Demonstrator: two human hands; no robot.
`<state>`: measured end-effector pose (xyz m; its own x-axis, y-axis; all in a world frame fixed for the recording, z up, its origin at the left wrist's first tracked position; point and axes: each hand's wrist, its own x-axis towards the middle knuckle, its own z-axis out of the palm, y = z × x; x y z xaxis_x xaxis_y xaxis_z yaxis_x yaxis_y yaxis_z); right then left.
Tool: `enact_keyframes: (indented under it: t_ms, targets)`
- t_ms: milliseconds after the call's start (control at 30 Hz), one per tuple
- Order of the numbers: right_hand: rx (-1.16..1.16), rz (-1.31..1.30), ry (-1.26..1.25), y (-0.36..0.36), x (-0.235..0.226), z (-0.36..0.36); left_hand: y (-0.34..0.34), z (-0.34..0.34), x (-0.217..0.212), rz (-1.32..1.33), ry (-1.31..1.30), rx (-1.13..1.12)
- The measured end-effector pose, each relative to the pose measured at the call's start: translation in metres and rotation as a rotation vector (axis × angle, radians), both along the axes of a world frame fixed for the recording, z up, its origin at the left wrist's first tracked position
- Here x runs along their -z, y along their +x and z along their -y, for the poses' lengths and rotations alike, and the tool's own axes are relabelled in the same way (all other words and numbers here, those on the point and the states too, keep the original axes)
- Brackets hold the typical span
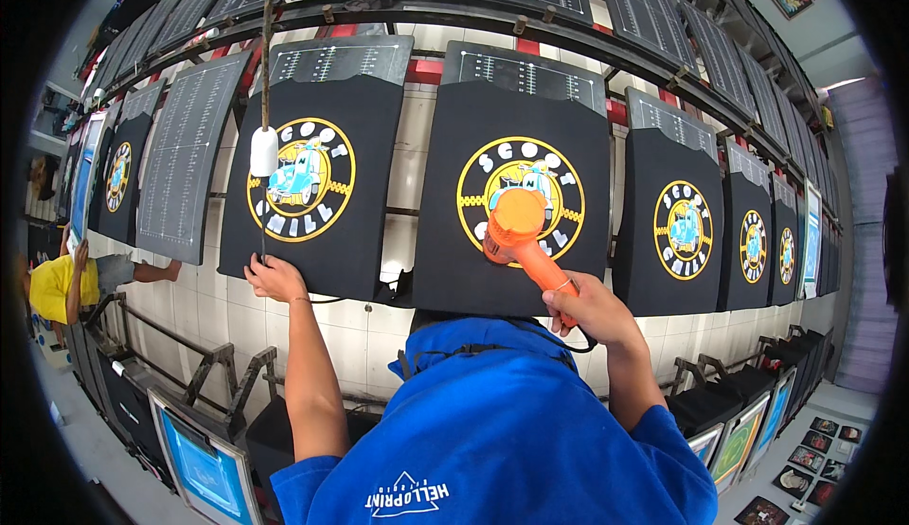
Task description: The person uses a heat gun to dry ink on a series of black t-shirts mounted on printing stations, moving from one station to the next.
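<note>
An orange hair dryer [521, 222] is gripped by its handle in my right hand [595, 309]. Its round body hangs over the yellow, white and blue scooter print of a black T-shirt [511, 284] and hides part of it. My left hand [276, 279] pinches a thin dark cord [264, 239] at the lower edge of another black T-shirt [365, 156] with the same round print. That cord rises to a white plug connector [264, 152], which hangs from a cable [268, 42] in front of the shirt. Both shirts lie flat on dark printing boards [530, 73].
More printed black shirts [674, 274] lie on boards to the right. A bare board [189, 151] stands at left. Metal rails [454, 11] run behind, and framed screens [201, 459] lean below. Another person in a yellow shirt [52, 288] is at far left.
</note>
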<state>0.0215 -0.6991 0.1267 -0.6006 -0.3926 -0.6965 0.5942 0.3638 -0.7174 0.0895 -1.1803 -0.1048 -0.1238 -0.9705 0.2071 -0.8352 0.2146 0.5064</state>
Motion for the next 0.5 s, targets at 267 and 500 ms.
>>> enact_keyframes:
  t_ms: [267,500]
  targets:
    - [0.08,0.007,-0.014,0.021,0.006,-0.021,0.001,0.006,0.009,0.028,-0.034,-0.01]
    - [0.148,0.003,0.005,0.031,0.003,-0.042,0.002,0.005,0.009,0.033,-0.044,-0.001]
